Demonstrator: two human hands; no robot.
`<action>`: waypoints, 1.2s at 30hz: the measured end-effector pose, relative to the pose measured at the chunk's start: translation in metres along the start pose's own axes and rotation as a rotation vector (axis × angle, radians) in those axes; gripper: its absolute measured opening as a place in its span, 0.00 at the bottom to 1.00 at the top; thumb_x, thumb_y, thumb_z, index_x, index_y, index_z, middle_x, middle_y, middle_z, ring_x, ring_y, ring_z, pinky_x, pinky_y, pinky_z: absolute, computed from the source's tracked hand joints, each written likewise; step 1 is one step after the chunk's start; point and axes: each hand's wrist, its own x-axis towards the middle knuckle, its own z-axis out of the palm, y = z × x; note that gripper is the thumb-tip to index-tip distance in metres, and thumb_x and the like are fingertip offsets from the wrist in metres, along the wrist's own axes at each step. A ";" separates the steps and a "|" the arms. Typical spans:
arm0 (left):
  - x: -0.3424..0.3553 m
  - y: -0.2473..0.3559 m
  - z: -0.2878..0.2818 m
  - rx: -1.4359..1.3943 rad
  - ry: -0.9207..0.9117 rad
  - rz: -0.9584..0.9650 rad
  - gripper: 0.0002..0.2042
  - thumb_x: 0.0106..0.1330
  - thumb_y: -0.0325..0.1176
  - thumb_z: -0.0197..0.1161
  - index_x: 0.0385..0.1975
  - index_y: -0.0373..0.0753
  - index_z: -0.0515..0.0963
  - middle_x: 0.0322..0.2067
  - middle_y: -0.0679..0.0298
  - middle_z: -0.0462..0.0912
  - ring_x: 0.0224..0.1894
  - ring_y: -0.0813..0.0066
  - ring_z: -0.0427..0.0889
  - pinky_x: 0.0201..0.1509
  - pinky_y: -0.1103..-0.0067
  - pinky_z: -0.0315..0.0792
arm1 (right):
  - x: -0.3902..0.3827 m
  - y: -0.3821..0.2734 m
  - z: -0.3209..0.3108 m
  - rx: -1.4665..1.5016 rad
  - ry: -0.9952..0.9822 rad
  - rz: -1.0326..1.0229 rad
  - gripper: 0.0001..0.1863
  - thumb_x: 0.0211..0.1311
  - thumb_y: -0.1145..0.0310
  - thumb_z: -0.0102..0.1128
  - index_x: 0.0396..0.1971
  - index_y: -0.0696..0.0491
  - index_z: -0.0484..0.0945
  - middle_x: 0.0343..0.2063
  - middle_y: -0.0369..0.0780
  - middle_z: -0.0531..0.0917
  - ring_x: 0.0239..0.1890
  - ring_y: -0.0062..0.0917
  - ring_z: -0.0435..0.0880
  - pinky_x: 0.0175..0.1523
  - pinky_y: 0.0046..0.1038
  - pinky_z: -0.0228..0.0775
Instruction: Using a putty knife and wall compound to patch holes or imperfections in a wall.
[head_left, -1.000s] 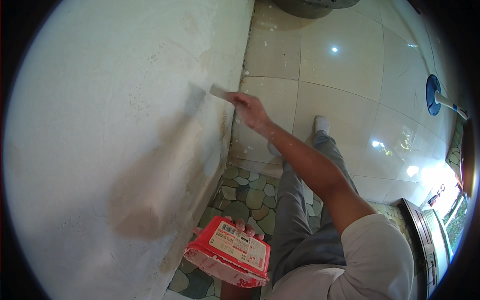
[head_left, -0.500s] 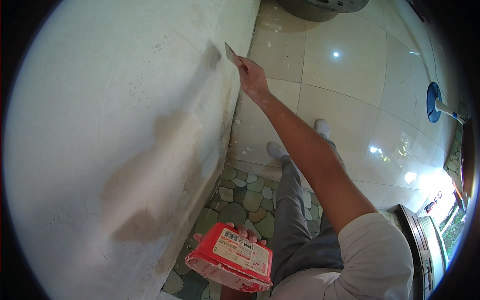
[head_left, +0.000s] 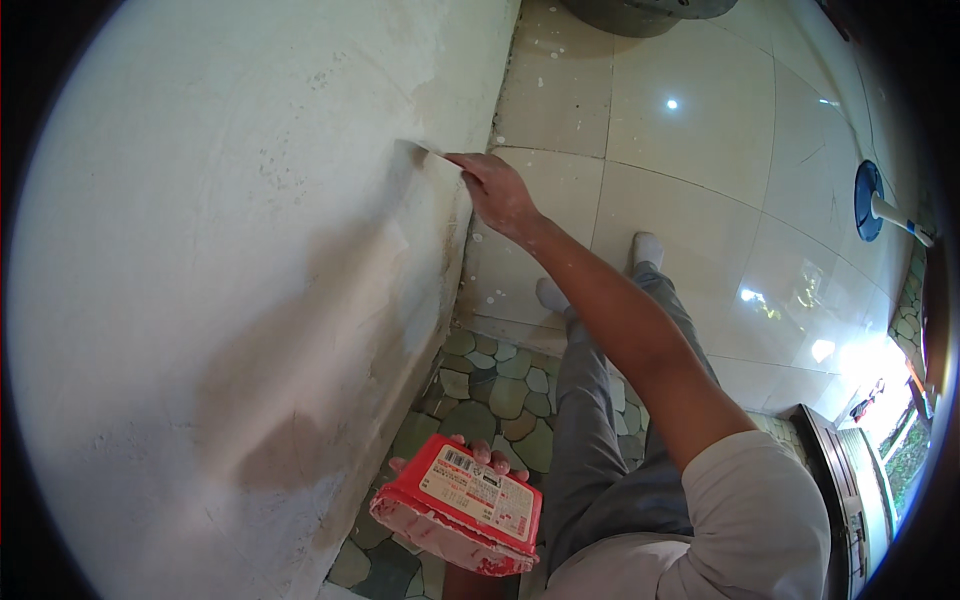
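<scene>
My right hand (head_left: 497, 192) reaches out to the pale wall (head_left: 200, 250) on the left, its fingers closed round a putty knife (head_left: 433, 151). The thin blade appears to meet the wall, where its shadow joins it. Low in front of me, my left hand (head_left: 490, 457) grips a red plastic tub (head_left: 462, 500) with a cream label on its side. Only the fingertips show past the tub's far edge; the palm is hidden. Pinkish-white paste smears the tub's near rim, and its inside is turned out of sight.
Glossy cream tiles (head_left: 690, 150) cover the floor ahead, spotted with white near the wall. Stone-patterned flooring (head_left: 500, 395) lies under the tub. A grey round object (head_left: 640, 15) stands at the far edge. To the right are a blue disc (head_left: 868, 200) on a white pole and dark furniture (head_left: 825, 460).
My right hand has come nearer and slightly left with the putty knife, whose blade now points left at the wall. The tub in my left hand has shifted up a little.
</scene>
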 end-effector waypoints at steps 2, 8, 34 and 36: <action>-0.001 0.001 -0.005 -0.015 -0.009 0.000 0.47 0.57 0.78 0.33 0.57 0.40 0.70 0.45 0.50 0.75 0.49 0.52 0.74 0.61 0.51 0.62 | -0.020 0.002 -0.007 0.101 -0.009 0.121 0.17 0.63 0.79 0.49 0.51 0.56 0.75 0.41 0.46 0.82 0.43 0.33 0.81 0.50 0.31 0.71; 0.001 -0.002 -0.006 -0.042 -0.024 -0.011 0.47 0.56 0.79 0.34 0.56 0.40 0.70 0.45 0.51 0.75 0.48 0.53 0.73 0.61 0.52 0.61 | -0.050 0.008 -0.001 0.769 -0.035 0.640 0.15 0.63 0.78 0.53 0.50 0.59 0.76 0.38 0.38 0.83 0.40 0.21 0.81 0.45 0.25 0.74; -0.009 -0.002 -0.019 -0.114 0.001 -0.030 0.43 0.60 0.75 0.37 0.56 0.39 0.68 0.45 0.51 0.75 0.49 0.53 0.72 0.61 0.51 0.61 | -0.024 -0.072 0.065 0.410 0.067 0.397 0.21 0.58 0.78 0.49 0.53 0.55 0.74 0.40 0.52 0.81 0.40 0.40 0.82 0.48 0.27 0.72; -0.009 -0.002 -0.022 -0.104 -0.001 -0.027 0.43 0.60 0.75 0.37 0.56 0.39 0.68 0.46 0.51 0.75 0.49 0.53 0.72 0.61 0.51 0.61 | -0.043 -0.065 0.061 0.373 -0.016 0.319 0.20 0.60 0.78 0.49 0.52 0.54 0.75 0.39 0.51 0.82 0.37 0.36 0.82 0.47 0.27 0.72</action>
